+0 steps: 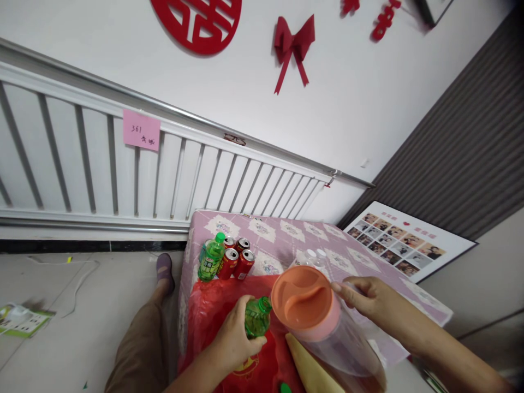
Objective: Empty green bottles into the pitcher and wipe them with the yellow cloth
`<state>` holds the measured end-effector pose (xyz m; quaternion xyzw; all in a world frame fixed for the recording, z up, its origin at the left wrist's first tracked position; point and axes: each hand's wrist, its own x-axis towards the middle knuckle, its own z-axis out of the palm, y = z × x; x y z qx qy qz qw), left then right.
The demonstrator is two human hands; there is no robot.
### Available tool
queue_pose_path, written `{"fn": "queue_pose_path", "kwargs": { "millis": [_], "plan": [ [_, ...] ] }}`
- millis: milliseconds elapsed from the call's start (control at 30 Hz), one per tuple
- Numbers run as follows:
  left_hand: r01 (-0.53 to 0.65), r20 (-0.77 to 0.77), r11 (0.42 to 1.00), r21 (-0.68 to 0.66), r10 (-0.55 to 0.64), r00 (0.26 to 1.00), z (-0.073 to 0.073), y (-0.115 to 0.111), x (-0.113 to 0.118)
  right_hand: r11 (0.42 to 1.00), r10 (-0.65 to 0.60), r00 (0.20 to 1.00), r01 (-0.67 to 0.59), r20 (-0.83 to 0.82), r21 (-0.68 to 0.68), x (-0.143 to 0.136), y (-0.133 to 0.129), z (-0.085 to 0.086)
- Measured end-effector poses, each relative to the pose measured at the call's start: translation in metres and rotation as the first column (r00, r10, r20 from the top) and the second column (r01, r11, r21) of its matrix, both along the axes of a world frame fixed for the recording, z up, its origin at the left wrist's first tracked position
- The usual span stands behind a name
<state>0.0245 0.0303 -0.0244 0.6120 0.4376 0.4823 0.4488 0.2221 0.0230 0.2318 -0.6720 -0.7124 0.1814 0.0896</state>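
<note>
My left hand (236, 339) is wrapped round a green bottle (257, 319) with no cap on its mouth, held over a red plastic sheet (216, 297). Right beside it is a clear pitcher (347, 349) with an orange lid (303, 300), tilted, with liquid near its bottom. My right hand (362, 295) grips the pitcher at its upper right side, the handle mostly hidden by the fingers. A capped green bottle (211, 257) stands at the left of the table beside several red cans (235, 261). A yellow object (311, 365) lies under the pitcher.
The table (292, 232) has a pink patterned cloth. Clear bottles (315, 258) stand behind the pitcher. Beyond are a white radiator (176, 174) and a photo board (405, 240). On the floor at left lies a power strip (24, 322).
</note>
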Motion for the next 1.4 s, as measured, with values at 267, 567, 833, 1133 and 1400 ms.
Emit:
{"fn": "queue_pose_path", "kwargs": {
  "millis": [267, 567, 833, 1133, 1400],
  "plan": [
    [-0.003, -0.002, 1.0, -0.002, 0.003, 1.0, -0.0026, 0.0004, 0.0016, 1.0, -0.011, 1.0, 0.011, -0.001, -0.014, 0.0034, 0.0044, -0.0024],
    [0.002, 0.002, 1.0, -0.004, -0.002, 1.0, -0.0006, -0.0005, 0.0005, 1.0, -0.004, 1.0, 0.004, 0.006, -0.017, 0.0024, 0.0036, -0.0004],
    [0.0, 0.005, 1.0, -0.008, 0.0, 1.0, 0.001, -0.0003, 0.0003, 1.0, -0.009, 0.999, 0.009, -0.031, 0.006, 0.005, 0.0051, -0.003],
    [0.002, 0.002, 1.0, -0.005, -0.002, 1.0, -0.0008, -0.0001, 0.001, 1.0, -0.001, 1.0, 0.001, -0.008, 0.001, 0.0043, 0.003, -0.0008],
    [0.003, -0.002, 1.0, -0.011, -0.003, 1.0, 0.001, -0.0005, 0.0002, 1.0, -0.002, 0.999, 0.002, -0.033, -0.004, 0.0059, 0.0033, -0.0016]
  ]
}}
